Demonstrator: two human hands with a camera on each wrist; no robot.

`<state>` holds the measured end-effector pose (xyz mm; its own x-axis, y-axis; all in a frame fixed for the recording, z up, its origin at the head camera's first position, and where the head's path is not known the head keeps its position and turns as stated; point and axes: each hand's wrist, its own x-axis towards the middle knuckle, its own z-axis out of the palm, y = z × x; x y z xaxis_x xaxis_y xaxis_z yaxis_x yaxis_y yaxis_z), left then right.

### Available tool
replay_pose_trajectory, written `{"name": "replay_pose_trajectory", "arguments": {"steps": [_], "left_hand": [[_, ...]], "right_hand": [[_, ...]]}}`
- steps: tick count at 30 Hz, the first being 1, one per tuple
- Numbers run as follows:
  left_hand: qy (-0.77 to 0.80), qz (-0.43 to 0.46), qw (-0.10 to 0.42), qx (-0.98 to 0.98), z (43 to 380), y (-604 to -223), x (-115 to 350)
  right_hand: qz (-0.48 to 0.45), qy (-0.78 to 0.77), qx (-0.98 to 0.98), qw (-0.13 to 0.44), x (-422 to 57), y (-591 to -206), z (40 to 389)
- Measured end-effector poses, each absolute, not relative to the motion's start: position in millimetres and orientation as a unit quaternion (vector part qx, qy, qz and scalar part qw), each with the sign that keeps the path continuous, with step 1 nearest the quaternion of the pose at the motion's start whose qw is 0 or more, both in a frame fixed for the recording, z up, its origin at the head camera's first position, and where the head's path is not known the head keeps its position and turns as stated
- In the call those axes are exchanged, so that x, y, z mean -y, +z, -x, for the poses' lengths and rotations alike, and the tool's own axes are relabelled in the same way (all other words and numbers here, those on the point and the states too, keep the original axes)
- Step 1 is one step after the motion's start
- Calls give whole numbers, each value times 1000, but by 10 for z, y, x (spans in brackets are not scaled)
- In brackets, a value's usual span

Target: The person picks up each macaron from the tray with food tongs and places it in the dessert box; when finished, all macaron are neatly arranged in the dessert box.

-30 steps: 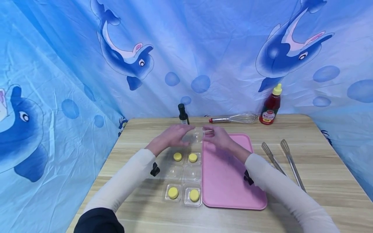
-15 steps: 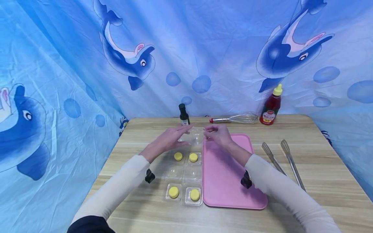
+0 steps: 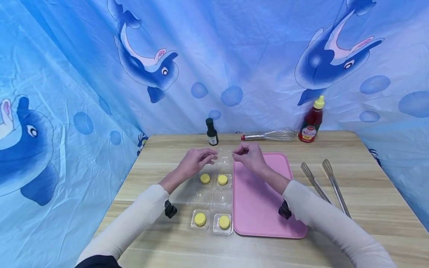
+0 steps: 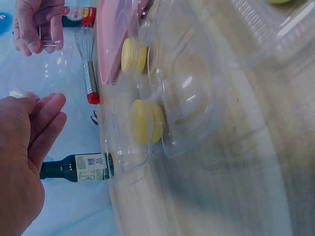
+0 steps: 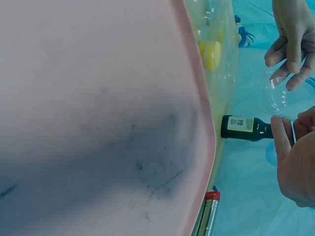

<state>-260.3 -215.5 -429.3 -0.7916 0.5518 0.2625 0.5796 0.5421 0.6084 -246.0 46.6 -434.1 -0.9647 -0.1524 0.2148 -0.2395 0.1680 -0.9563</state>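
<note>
Several yellow macarons (image 3: 224, 222) sit in clear plastic boxes (image 3: 222, 233) left of the pink tray (image 3: 264, 208). At the far end of the boxes, a clear plastic lid (image 4: 44, 66) is raised between both hands. My left hand (image 3: 194, 162) pinches its left edge between thumb and fingers. The opposite edge is pinched by my right hand (image 3: 250, 156), over the tray's far left corner. In the left wrist view, two macarons (image 4: 146, 122) show through the clear plastic below the lid.
A small dark bottle (image 3: 212, 134) stands behind the hands. A whisk (image 3: 268, 135) and a red sauce bottle (image 3: 310, 123) are at the back edge. Metal tongs (image 3: 336, 188) lie right of the tray. A blue dolphin curtain (image 3: 201, 56) hangs behind the table.
My left hand's spread fingers have closed onto the lid's edge, and the hand has drawn slightly back, uncovering more of the dark bottle. My right hand's fingers have come together on the other edge.
</note>
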Motion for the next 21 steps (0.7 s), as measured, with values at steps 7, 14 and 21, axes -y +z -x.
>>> {"name": "replay_pose_trajectory", "arguments": {"steps": [7, 14, 21], "left_hand": [[-446, 263, -84, 851, 2533, -4281, 2167], [-448, 277, -178, 831, 2554, -4228, 2184], [-405, 290, -204, 843, 2600, -4217, 2221]], "right_hand": [[-211, 584, 778, 100, -433, -4401, 2394], [-279, 568, 758, 159, -416, -4452, 2322], [-313, 522, 778, 157, -472, -4485, 2291]]}}
